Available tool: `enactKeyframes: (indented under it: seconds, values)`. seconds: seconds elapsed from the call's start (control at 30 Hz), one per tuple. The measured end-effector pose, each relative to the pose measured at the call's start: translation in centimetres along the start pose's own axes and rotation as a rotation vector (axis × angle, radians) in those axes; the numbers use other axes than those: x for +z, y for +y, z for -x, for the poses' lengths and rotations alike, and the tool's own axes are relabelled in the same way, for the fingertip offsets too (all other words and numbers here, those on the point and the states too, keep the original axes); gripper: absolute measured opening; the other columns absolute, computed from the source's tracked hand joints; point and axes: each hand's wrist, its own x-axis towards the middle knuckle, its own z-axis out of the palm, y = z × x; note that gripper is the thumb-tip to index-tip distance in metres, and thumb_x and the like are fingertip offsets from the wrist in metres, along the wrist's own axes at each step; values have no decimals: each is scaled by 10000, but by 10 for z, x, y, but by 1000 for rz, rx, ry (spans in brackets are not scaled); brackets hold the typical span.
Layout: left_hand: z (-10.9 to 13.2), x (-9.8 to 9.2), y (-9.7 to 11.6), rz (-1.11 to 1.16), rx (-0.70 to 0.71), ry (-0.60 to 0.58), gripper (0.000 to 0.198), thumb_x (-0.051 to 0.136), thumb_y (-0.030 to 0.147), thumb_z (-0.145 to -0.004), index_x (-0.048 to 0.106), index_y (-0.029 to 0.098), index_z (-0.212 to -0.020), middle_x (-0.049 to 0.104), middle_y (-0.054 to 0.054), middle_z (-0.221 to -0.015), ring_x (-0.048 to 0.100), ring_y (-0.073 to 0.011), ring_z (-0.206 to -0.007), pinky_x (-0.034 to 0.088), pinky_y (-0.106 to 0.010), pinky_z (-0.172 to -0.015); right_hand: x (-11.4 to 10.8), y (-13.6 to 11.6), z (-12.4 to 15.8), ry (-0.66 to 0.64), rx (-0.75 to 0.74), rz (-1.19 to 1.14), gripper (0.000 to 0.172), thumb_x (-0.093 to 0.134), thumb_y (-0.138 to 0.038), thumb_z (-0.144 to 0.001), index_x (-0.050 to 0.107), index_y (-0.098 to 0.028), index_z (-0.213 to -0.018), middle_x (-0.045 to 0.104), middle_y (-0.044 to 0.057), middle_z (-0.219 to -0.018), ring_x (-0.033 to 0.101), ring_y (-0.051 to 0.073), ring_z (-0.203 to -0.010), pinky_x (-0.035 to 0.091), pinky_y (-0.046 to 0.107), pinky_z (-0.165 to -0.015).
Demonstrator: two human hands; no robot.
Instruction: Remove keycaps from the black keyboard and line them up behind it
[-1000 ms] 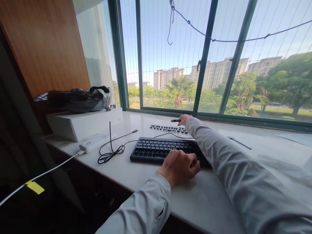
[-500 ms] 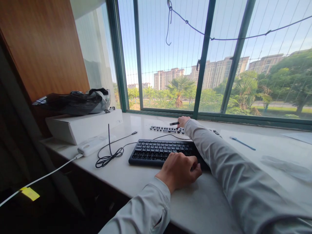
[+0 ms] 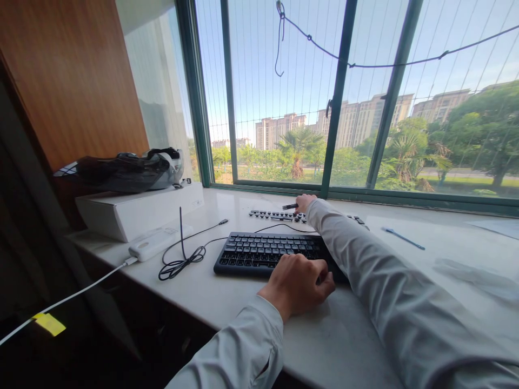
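Note:
A black keyboard (image 3: 259, 249) lies on the pale tabletop, with dark bare spots in its nearest rows. Over its front edge rests my left hand (image 3: 300, 282), closed, fingers curled under and thumb bent toward them; whatever may be in them is hidden. My right hand (image 3: 306, 202) reaches past the keyboard, closed around a slim dark tool (image 3: 290, 206) that points left. Beneath it, rows of loose black keycaps (image 3: 270, 215) lie on the table, partly covered by my hand and sleeve. My right forearm hides the keyboard's right end.
A coiled black cable (image 3: 182, 262) lies left of the keyboard, near a white power bank (image 3: 152, 246) with a white cord. Behind stands a white box (image 3: 141, 208) under a dark bag (image 3: 121, 170). At right lie a thin blue stick (image 3: 404, 238) and clear plastic (image 3: 474, 278).

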Motion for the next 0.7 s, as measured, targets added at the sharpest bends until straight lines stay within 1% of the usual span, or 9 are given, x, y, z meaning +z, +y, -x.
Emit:
enactKeyframes:
  seconds: [0.13,0.23,0.37,0.47,0.57,0.7]
  values:
    - [0,-1,0,-3,-14,-16,347,438,445,-893,696,217,-858,693,-53,-722,661,-211,-734,463,-290,-707,-1,0,1,-2,-4,6,452,750,-494,-695,718,-215,-1049,640,153,-1166,604,307,-1058,468,401,-875]
    - [0,-1,0,1,-8,-11,338,438,439,-892,695,221,-860,693,-52,-720,659,-212,-729,464,-296,-710,-2,-1,2,-6,-7,12,467,746,-496,-697,713,-211,-1066,642,148,-1161,608,297,-1046,471,391,-874]
    - [0,-1,0,19,-16,-11,349,438,447,-889,693,212,-854,693,-54,-725,653,-206,-720,462,-289,-704,-5,-2,4,-1,-4,3,486,742,-500,-700,704,-194,-1076,634,158,-1171,607,305,-1045,469,404,-873]
    - [0,0,0,14,-14,-6,352,436,446,-890,691,207,-849,692,-55,-724,653,-206,-717,461,-289,-703,-8,0,5,24,-6,-18,466,720,-512,-719,699,-206,-1071,636,140,-1172,609,305,-1037,472,413,-856]
    - [0,1,-1,-2,6,5,347,429,439,-894,690,215,-845,690,-49,-717,656,-211,-710,462,-292,-692,-11,1,6,35,-20,-52,443,710,-540,-715,708,-227,-1029,656,113,-1129,615,294,-1015,473,407,-846]
    - [0,1,-1,-11,13,7,350,424,441,-898,691,219,-851,691,-50,-724,658,-212,-715,464,-291,-689,-11,2,8,0,-55,-61,425,755,-553,-653,738,-249,-950,664,99,-1103,627,279,-982,468,391,-849]
